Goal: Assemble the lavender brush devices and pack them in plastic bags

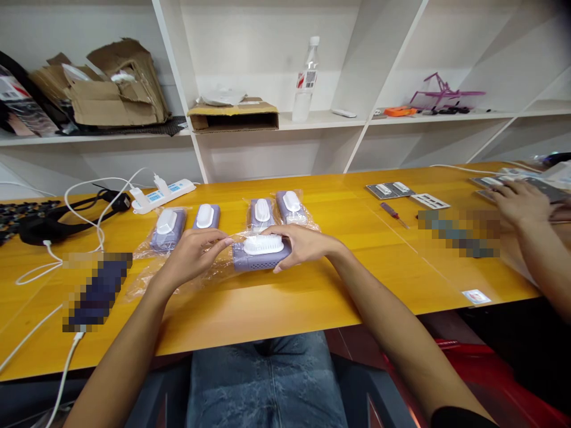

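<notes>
A purple box-shaped device (261, 260) with a white bristled piece (263, 244) on top is gripped from its right side by my right hand (301, 245). Clear plastic film (214, 270) stretches from its left end, and my left hand (196, 252) pinches the film between thumb and fingers. Behind my hands stand several similar purple devices with white tops: one in film (168, 229) at the left, another (206, 217) beside it, and two more in film (261, 214) (292, 207) further right.
At the left are a power strip (165, 195), white cables, a black headset (44, 226) and a pixelated phone (100, 291). Rightward lie a screwdriver (394, 215) and white-and-grey plates (390, 190). Another person's hand (524, 205) works at far right. Shelves behind hold a bottle (306, 83) and cardboard.
</notes>
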`<action>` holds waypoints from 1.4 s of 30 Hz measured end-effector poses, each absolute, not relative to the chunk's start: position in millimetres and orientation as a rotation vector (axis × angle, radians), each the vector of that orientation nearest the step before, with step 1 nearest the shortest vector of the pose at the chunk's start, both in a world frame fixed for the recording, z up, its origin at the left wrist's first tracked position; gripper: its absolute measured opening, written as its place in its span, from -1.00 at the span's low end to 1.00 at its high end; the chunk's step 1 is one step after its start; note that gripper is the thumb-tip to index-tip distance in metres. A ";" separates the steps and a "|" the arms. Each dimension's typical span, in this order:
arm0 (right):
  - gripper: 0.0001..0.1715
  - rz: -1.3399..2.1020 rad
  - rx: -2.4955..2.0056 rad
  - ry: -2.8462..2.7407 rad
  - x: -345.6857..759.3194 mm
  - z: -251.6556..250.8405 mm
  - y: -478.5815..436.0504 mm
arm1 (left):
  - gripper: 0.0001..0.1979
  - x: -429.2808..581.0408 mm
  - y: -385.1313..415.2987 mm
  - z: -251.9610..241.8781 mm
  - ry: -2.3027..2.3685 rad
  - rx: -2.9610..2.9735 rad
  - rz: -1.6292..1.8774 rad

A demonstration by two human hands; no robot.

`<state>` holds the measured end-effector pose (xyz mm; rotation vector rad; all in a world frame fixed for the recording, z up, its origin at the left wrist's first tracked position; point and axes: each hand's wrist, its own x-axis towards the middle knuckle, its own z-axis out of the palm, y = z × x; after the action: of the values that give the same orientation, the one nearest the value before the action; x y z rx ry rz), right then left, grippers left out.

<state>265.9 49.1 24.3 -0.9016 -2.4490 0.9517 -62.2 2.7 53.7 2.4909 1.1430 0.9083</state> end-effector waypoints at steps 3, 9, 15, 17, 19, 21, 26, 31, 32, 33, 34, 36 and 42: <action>0.02 0.935 -0.866 -2.447 260.5 23.3 47.7 | -0.63 -59.4 1.7 54.3 1.128 2.488 0.904; 0.07 0.943 -0.787 -2.429 250.0 16.1 45.8 | -0.65 -56.8 2.8 47.6 1.092 2.508 0.910; 0.05 0.943 -0.752 -2.411 242.2 6.1 46.6 | -0.65 -55.1 5.2 37.7 1.076 2.555 0.904; 0.05 0.937 -0.761 -2.406 239.5 2.8 46.6 | -0.63 -52.9 4.6 36.1 1.090 2.549 0.886; 0.06 0.916 -0.780 -2.394 236.8 -0.5 46.2 | -0.62 -50.7 4.1 34.5 1.113 2.547 0.860; 0.07 0.892 -0.805 -2.386 234.2 -3.5 45.5 | -0.63 -49.5 4.3 32.4 1.135 2.560 0.813; 0.14 0.805 -0.899 -2.395 229.0 -8.6 42.7 | -0.64 -52.1 8.9 25.2 1.166 2.617 0.708; 0.18 0.780 -0.849 -2.469 229.0 -10.3 42.0 | -0.66 -55.0 12.1 22.5 1.173 2.646 0.671; 0.20 0.778 -0.856 -2.485 230.1 -9.9 41.9 | -0.66 -55.0 12.1 22.7 1.172 2.645 0.662; 0.23 0.769 -0.869 -2.500 231.6 -9.1 41.6 | -0.67 -54.9 11.9 22.9 1.172 2.644 0.655; 0.25 0.753 -0.888 -2.513 233.5 -7.8 41.1 | -0.68 -54.8 11.8 23.0 1.172 2.644 0.650; 0.27 0.703 -0.944 -2.544 237.9 -3.9 39.3 | -0.68 -54.6 11.5 22.6 1.176 2.645 0.652; 0.22 0.604 -1.157 -2.604 248.3 13.4 30.9 | -0.66 -54.6 10.9 20.9 1.179 2.653 0.649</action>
<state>248.3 30.9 13.4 -1.1568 -2.6038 0.6036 -54.6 10.9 20.9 2.6525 1.1790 0.6492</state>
